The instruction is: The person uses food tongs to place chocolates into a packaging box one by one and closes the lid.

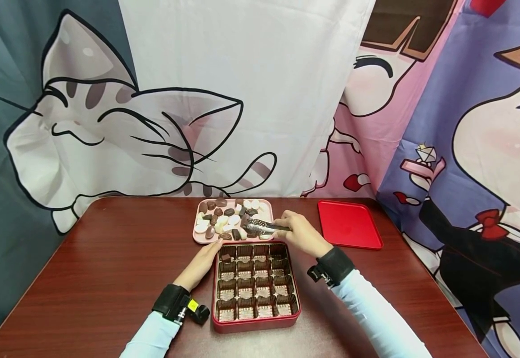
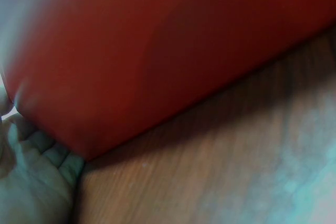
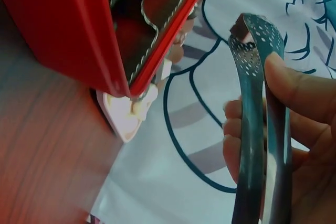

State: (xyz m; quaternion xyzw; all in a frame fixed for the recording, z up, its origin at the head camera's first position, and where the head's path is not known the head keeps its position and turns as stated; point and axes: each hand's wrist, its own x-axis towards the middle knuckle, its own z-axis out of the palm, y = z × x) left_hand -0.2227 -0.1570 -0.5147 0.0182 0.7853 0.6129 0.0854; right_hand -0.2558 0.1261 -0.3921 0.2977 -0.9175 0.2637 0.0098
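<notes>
My right hand point(image 1: 302, 232) grips metal tongs point(image 1: 264, 226) with perforated heads, held over the pink tray point(image 1: 266, 208) of chocolates. Between the tong heads sits a small brown chocolate point(image 3: 241, 29), clear in the right wrist view. At the far left corner of a red box point(image 1: 255, 325), my left hand point(image 1: 202, 263) holds the wall; its fingers point(image 2: 44, 148) bend round the corner, partly hidden. The box has a gold-brown divided insert. One dark chocolate point(image 1: 226, 258) lies in its far left compartment.
Dark and white chocolates point(image 1: 222, 219) of several shapes cover the pink tray behind the box. A flat red lid point(image 1: 350, 223) lies at the back right of the brown table point(image 1: 121, 268). Printed cartoon curtains point(image 1: 251, 64) hang along the table's back edge.
</notes>
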